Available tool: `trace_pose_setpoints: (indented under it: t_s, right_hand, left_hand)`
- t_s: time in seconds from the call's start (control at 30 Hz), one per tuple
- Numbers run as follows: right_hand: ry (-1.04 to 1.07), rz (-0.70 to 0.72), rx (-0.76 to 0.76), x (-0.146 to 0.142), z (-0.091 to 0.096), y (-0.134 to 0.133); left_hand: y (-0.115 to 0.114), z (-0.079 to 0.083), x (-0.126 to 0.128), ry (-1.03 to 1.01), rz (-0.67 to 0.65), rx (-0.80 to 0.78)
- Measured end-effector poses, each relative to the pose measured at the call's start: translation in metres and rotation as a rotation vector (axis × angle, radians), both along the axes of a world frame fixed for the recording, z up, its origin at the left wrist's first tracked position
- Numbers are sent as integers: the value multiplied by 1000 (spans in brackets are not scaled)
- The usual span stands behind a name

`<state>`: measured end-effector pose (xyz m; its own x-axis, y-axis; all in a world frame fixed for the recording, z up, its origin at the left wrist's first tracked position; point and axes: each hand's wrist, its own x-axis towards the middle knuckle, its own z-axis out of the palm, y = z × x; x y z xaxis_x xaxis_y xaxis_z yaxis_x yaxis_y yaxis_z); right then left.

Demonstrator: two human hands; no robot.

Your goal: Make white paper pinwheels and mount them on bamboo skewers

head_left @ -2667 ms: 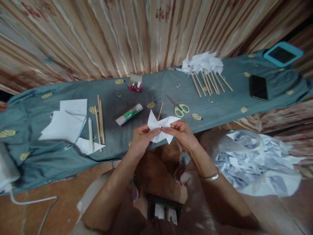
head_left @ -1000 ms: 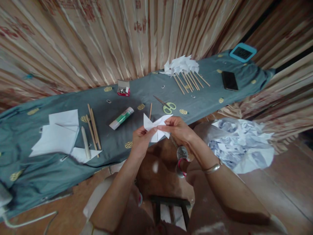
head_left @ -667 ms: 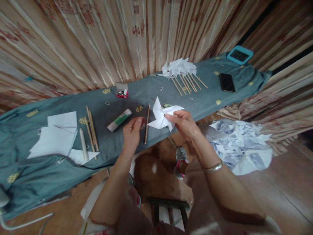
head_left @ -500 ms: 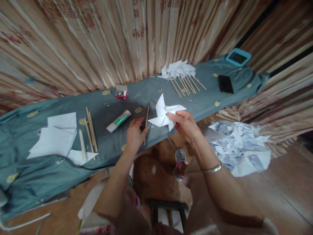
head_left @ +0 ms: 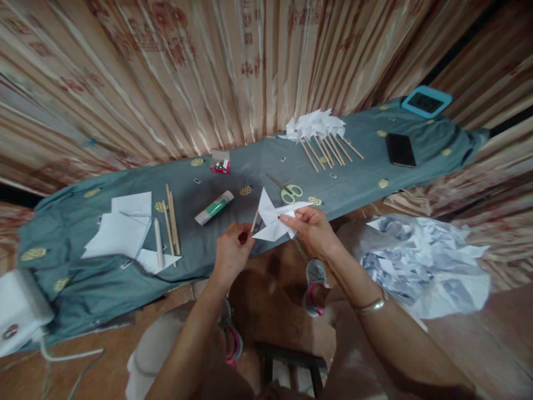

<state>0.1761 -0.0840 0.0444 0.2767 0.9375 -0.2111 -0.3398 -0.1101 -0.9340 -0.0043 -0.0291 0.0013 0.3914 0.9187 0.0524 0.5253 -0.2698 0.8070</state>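
Observation:
A white paper pinwheel (head_left: 270, 220) is pinched at its centre by my right hand (head_left: 313, 225), thumb on the front near a small dark pin. My left hand (head_left: 234, 247) is closed around a thin wooden stick (head_left: 255, 218), whose upper end points up beside the pinwheel's left blades. Just beyond the pinwheel lie scissors (head_left: 290, 192) with green handles. To the left are a green and white glue stick (head_left: 214, 208) and an open red box of pins (head_left: 220, 163).
Several finished pinwheels (head_left: 318, 126) lie at the back. Paper sheets (head_left: 119, 236), several sticks (head_left: 172, 219) and a white rod (head_left: 159, 244) are on the left. A phone (head_left: 400, 150) and blue-framed clock (head_left: 426, 103) are right. A bag of paper scraps (head_left: 425, 266) stands beside the table.
My left hand has picked up the wooden stick from the cloth. The pinwheel in my right hand is lower and nearer to it, and the scissors now show more fully. The view has shifted.

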Motion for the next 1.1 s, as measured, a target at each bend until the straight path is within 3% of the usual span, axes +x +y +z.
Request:
trace_pose_setpoints:
  t_s: [0.07,0.2,0.33,0.47,0.63,0.83,1.1]
  right_hand:
    - [-1,7,-4,1,-3,-4]
    - [-55,60,-5,1,-6,-15]
    - [-235,116,11,-4,-12,-23]
    - [-559,190,19,-12,-18,-27]
    - [-851,295,2,-18,-21,-24]
    - [-1005,303,142,-20,-27,-17]
    - [-1036,303,140,-21,-34,-12]
  left_hand:
    - [-18,-3,-1,-152,80,-100]
    - [-63,-19,4,-464,278,-479]
    - [-91,-34,5,-649,410,-652]
    - [-95,-46,-1,-741,466,-736]
    - [-93,-64,-4,-712,541,-757]
    - [-94,-72,-1,-646,560,-806]
    - [-95,-71,0,-698,545,-831]
